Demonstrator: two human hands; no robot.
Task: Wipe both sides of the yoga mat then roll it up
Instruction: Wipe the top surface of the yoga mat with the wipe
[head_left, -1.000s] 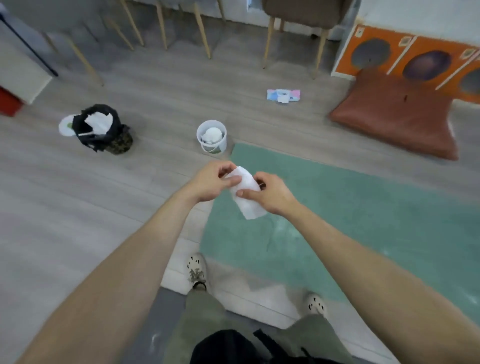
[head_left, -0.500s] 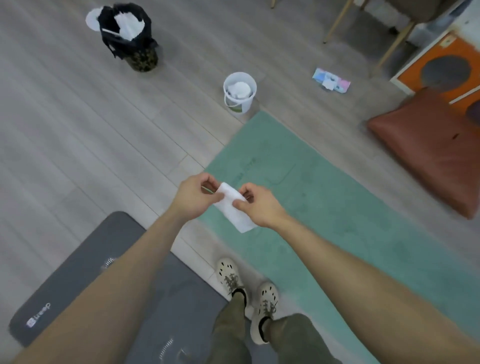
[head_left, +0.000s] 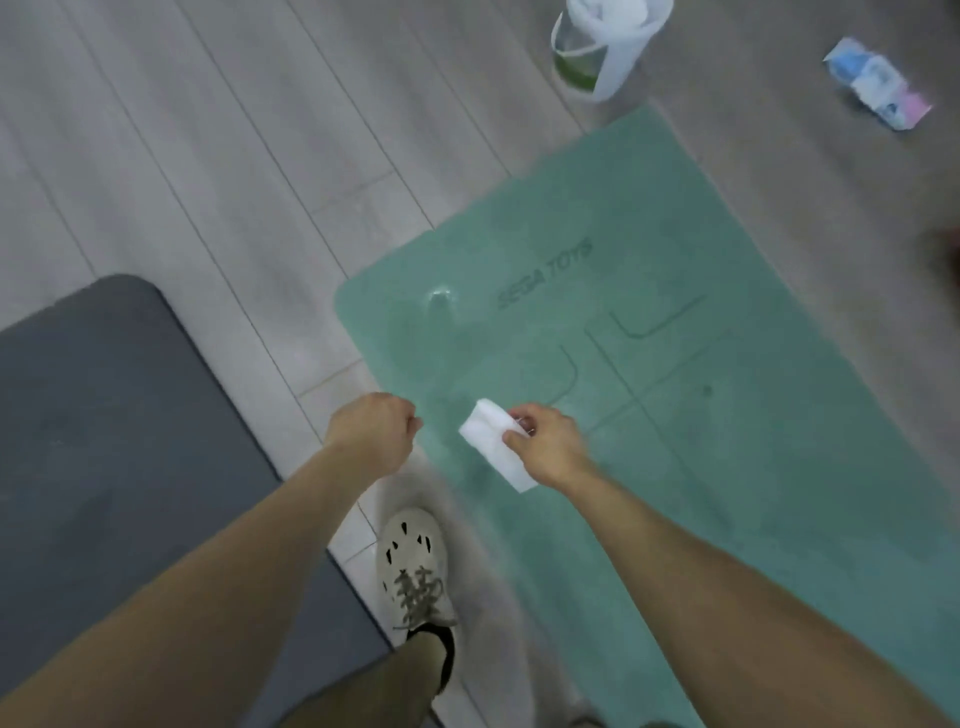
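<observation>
Lets go of wipe (head_left: 493, 441) with left hand (head_left: 371, 434), now curled empty, pinches it in right hand (head_left: 550, 447) above mat (head_left: 675, 260) flat on floor (head_left: 208, 156), tub (head_left: 621, 73) holding white wad (head_left: 608, 10) just beyond mat's corner.

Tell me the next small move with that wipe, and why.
Probably lower the right hand and press the white wipe onto the green yoga mat near its corner: the wipe hangs pinched above the mat, which lies flat and unrolled; the left hand holds nothing.
</observation>
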